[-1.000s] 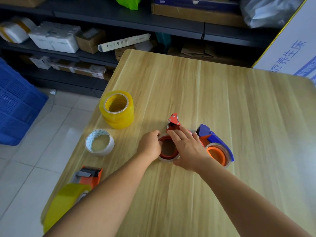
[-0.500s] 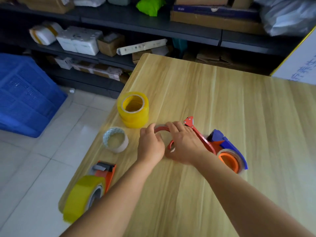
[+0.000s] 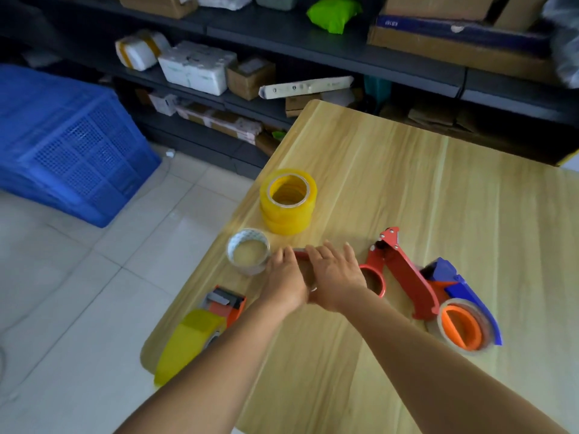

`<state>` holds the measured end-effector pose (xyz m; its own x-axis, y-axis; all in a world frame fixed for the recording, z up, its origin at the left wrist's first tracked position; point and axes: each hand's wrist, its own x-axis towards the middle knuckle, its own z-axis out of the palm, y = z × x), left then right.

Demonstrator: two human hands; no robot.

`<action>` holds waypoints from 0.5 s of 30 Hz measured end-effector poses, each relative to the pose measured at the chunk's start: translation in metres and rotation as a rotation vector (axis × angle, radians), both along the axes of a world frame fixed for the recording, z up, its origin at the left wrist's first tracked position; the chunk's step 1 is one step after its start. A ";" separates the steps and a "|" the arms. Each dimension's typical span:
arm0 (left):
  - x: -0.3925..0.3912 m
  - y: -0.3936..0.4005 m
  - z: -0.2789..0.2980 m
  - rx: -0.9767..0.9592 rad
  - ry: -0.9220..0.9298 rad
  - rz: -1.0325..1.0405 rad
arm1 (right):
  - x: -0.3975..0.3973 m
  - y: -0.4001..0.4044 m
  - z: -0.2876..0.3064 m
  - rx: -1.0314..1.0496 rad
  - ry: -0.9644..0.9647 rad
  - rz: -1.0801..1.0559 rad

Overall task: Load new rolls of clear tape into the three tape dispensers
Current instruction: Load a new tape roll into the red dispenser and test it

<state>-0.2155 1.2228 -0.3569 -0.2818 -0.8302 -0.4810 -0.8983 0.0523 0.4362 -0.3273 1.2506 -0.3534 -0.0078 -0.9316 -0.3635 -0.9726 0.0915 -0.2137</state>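
My left hand [image 3: 286,277] and my right hand [image 3: 335,277] clasp a thin tape ring [image 3: 303,267] between them, just off the table; most of it is hidden by my fingers. Right of my hands lies the red dispenser [image 3: 404,274] on its side, its round hub [image 3: 372,280] bare. Touching its far end is a blue dispenser [image 3: 460,286] with an orange hub [image 3: 462,328] and a thin clear roll. An orange dispenser [image 3: 224,303] carrying a full yellowish roll [image 3: 188,343] sits at the table's near left corner. A stack of new yellowish tape rolls [image 3: 288,202] stands beyond my hands.
A nearly used-up white-cored roll [image 3: 248,250] lies just left of my left hand, near the wooden table's left edge [image 3: 200,277]. Tiled floor and a blue crate [image 3: 72,145] are to the left. Dark shelves [image 3: 313,42] with boxes run behind the table.
Both hands have moved left, away from the red dispenser's hub, taking the thin tape ring with them. The hub now shows bare. The view has swung left.
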 end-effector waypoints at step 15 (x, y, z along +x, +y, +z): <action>-0.010 -0.091 0.018 -0.502 -0.080 -0.190 | -0.007 -0.051 0.032 -0.104 -0.180 -0.135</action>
